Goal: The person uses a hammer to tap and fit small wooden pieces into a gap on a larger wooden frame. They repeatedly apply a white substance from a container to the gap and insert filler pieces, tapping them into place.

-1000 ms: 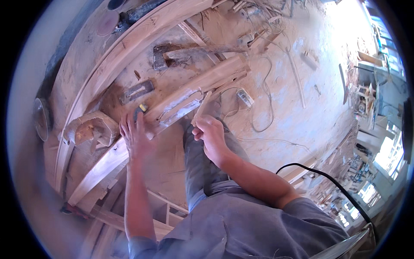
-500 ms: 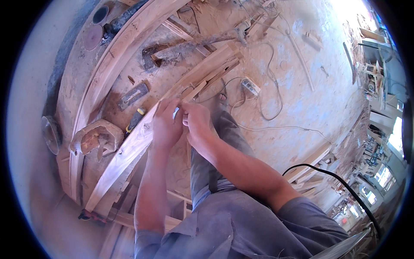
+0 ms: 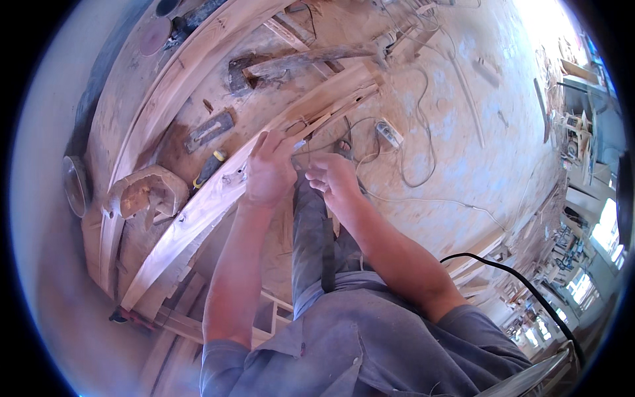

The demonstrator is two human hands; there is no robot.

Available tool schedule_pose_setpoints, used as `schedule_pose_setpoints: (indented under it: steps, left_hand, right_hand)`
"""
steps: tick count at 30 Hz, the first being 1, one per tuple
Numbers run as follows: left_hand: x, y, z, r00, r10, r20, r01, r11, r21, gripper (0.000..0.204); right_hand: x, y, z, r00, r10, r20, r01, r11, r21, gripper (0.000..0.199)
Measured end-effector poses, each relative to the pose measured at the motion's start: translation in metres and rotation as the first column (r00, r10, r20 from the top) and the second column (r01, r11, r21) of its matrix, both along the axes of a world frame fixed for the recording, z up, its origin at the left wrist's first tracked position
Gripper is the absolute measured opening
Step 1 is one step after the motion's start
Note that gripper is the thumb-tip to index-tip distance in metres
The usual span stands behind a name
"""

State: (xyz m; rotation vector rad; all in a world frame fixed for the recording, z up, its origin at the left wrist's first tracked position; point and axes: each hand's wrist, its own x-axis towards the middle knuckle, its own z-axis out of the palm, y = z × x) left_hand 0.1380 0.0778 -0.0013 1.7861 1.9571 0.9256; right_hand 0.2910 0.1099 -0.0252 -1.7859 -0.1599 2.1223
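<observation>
A long, pale, curved wooden beam point(image 3: 198, 208) slants from the lower left to the upper middle. My left hand point(image 3: 270, 171) is over its near edge. Its fingers are closed on a small whitish-blue piece point(image 3: 299, 144) that pokes out beside the fingertips, too small to name. My right hand point(image 3: 334, 177) hovers just right of it, above my trouser leg, apart from the left hand. Its fingers are loosely bent and spread, with nothing visible between them. A yellow-and-black tool handle point(image 3: 210, 167) lies just beyond the beam, left of my left hand.
A second curved beam point(image 3: 142, 126) lies farther left, with a hollowed wooden block point(image 3: 149, 192) near its lower end. A flat metal-faced tool point(image 3: 210, 130) and a wooden-handled tool point(image 3: 311, 59) lie beyond. A white electrical box point(image 3: 389, 133) with cables point(image 3: 430, 149) sits on the floor.
My hands, together before, have moved apart: the right one has drawn away to the right. The left hand has shifted slightly right. The view has shifted a little.
</observation>
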Motion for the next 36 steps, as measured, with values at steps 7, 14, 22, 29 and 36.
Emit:
schedule_pose_setpoints:
  steps: [7, 14, 22, 29, 36]
  left_hand:
    - [0.012, -0.001, -0.004, 0.989, 0.141, 0.039, -0.141, 0.99, -0.007, 0.027]
    - [0.002, -0.015, -0.001, 0.954, 0.261, 0.146, -0.258, 0.965, -0.034, 0.018]
    - [-0.005, -0.028, -0.001, 0.825, 0.45, 0.342, -0.366, 0.887, -0.283, 0.013]
    - [-0.002, -0.008, 0.003, 0.851, 0.447, 0.275, -0.329, 0.863, -0.383, 0.013]
    - [-0.003, 0.003, 0.005, 0.857, 0.442, 0.265, -0.299, 0.845, -0.443, 0.012]
  right_hand:
    - [0.015, 0.016, -0.01, 0.999, 0.051, 0.0, -0.051, 0.993, 0.106, 0.014]
    - [0.037, 0.032, -0.017, 0.991, 0.131, 0.008, -0.13, 0.98, 0.153, 0.026]
    - [0.051, 0.025, -0.025, 0.986, 0.165, -0.012, -0.163, 0.981, 0.103, 0.023]
    - [0.058, 0.027, -0.025, 0.977, 0.212, 0.035, -0.215, 0.964, 0.156, 0.026]
    - [0.074, 0.042, -0.022, 0.954, 0.276, 0.117, -0.295, 0.934, 0.203, 0.033]
